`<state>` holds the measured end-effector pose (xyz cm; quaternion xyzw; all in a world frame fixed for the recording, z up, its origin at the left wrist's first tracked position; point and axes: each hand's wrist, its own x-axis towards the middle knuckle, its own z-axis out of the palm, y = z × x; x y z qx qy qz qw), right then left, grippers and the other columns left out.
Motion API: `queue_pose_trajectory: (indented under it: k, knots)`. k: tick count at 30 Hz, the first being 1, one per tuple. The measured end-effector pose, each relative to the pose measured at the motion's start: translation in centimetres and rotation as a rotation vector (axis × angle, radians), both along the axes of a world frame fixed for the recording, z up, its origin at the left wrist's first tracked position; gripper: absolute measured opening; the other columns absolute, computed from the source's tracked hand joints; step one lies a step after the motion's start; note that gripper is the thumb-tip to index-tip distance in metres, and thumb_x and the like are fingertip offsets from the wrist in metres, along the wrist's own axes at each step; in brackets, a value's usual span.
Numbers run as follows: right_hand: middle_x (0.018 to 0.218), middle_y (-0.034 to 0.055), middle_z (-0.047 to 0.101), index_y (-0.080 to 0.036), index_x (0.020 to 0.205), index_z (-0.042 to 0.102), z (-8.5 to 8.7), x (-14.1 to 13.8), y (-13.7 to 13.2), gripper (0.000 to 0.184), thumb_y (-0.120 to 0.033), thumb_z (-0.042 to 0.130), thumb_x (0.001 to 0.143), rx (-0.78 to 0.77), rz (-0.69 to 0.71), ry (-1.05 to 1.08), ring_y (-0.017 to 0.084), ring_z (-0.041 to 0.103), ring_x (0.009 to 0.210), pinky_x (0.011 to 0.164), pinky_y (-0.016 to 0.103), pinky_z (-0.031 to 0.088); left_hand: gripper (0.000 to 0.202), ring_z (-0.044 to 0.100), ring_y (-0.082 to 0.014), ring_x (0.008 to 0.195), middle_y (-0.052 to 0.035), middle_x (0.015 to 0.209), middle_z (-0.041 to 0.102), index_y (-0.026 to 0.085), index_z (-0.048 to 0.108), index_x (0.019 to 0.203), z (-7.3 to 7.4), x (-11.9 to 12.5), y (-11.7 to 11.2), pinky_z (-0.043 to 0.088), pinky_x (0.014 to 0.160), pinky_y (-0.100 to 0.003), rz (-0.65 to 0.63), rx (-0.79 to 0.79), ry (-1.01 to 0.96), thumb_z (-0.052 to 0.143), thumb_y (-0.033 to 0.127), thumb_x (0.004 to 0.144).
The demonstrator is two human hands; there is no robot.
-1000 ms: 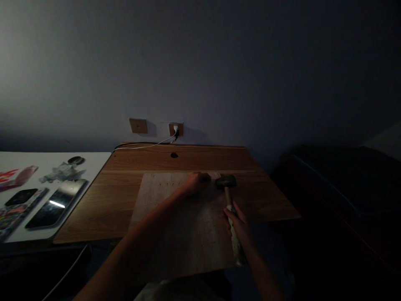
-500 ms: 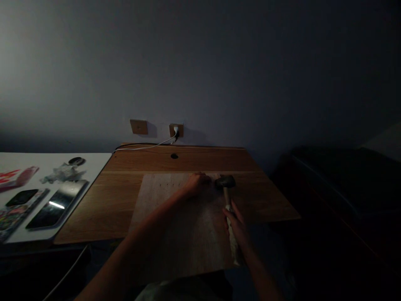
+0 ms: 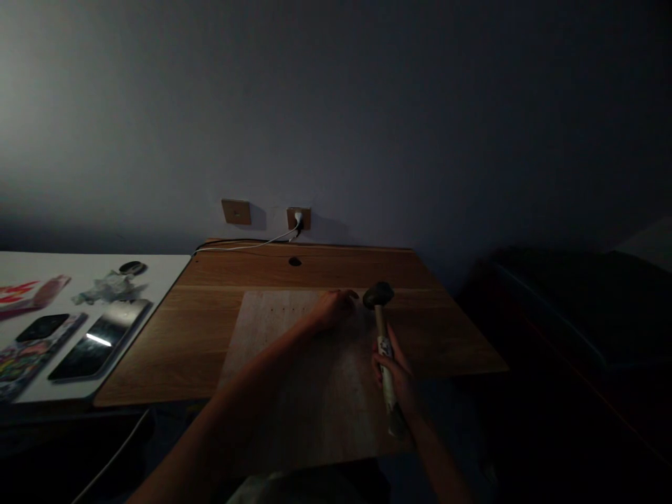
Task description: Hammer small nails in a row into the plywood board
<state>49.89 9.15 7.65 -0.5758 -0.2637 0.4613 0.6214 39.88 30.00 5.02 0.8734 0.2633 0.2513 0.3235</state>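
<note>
My right hand [image 3: 395, 364] is wrapped round the pale handle of a hammer [image 3: 386, 343]. Its dark head is raised to the right of my left hand [image 3: 336, 306], with a small gap between them. The fingers of my left hand are pinched together at the far part of a thin wooden board [image 3: 309, 406]; whatever they hold is too small and dark to make out. A row of small dark points [image 3: 283, 309] runs along the board's far edge, left of that hand.
The board lies on a wooden desk [image 3: 157, 350] against the wall. A plugged-in cable [image 3: 252, 246] runs along its back. On a white table [image 3: 162, 280] at left are a tablet-like device [image 3: 99, 339], a phone [image 3: 42, 327], crumpled plastic [image 3: 111, 287] and a dark round object [image 3: 132, 267].
The hammer's head has risen and tipped back a little, away from the board. My left hand stays at nearly the same spot. The whole view has shifted slightly.
</note>
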Motion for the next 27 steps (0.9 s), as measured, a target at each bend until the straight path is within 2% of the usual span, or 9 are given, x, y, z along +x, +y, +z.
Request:
queue_pose_trajectory:
  k: [6,12,19,23,27]
  knots:
    - [0.095,-0.0044,0.057,-0.037,0.151,0.039,-0.39,-0.25,0.04,0.082,-0.03,0.07,0.076,0.047,0.072,-0.019,0.006,0.044,0.051,0.042,0.02,0.036,0.042,0.072,-0.0209,0.093,-0.0061,0.101,0.078,0.019,0.066,0.121,0.48,-0.3,-0.33,0.054,0.084,-0.029,-0.059,-0.033,-0.06,0.062,0.011,0.08]
    - [0.099,-0.0039,0.058,-0.038,0.152,0.038,-0.89,0.27,-0.43,0.082,-0.027,0.069,0.077,0.024,0.111,-0.051,0.007,0.047,0.055,0.047,0.021,0.04,0.042,0.072,-0.0225,0.092,-0.0067,0.1,0.078,0.018,0.066,0.124,0.52,-0.12,-0.27,0.054,0.083,-0.031,-0.003,-0.02,-0.006,0.062,0.014,0.082]
    - [0.097,-0.0038,0.059,-0.034,0.153,0.039,-0.65,0.08,-0.4,0.079,-0.025,0.064,0.079,-0.013,0.106,-0.128,0.007,0.047,0.055,0.047,0.021,0.041,0.049,0.071,-0.0268,0.102,-0.0098,0.112,0.076,0.017,0.063,0.128,0.7,-0.08,-0.43,0.054,0.088,-0.033,0.01,-0.04,-0.027,0.069,0.015,0.079]
    - [0.095,-0.0042,0.057,-0.035,0.153,0.039,-0.68,0.31,-0.31,0.079,-0.024,0.064,0.078,0.004,0.093,-0.106,0.007,0.046,0.054,0.046,0.021,0.04,0.051,0.073,-0.0242,0.098,-0.0071,0.106,0.078,0.017,0.061,0.129,0.95,-0.09,-0.5,0.054,0.087,-0.033,-0.015,-0.069,-0.02,0.066,0.012,0.078]
    - [0.094,-0.004,0.059,-0.035,0.151,0.041,-0.67,0.39,-0.31,0.08,-0.025,0.066,0.076,0.019,0.085,-0.095,0.007,0.047,0.053,0.045,0.021,0.039,0.043,0.074,-0.0231,0.095,-0.0065,0.101,0.079,0.017,0.065,0.124,0.59,0.02,-0.28,0.054,0.083,-0.03,-0.001,-0.089,-0.03,0.065,0.015,0.081]
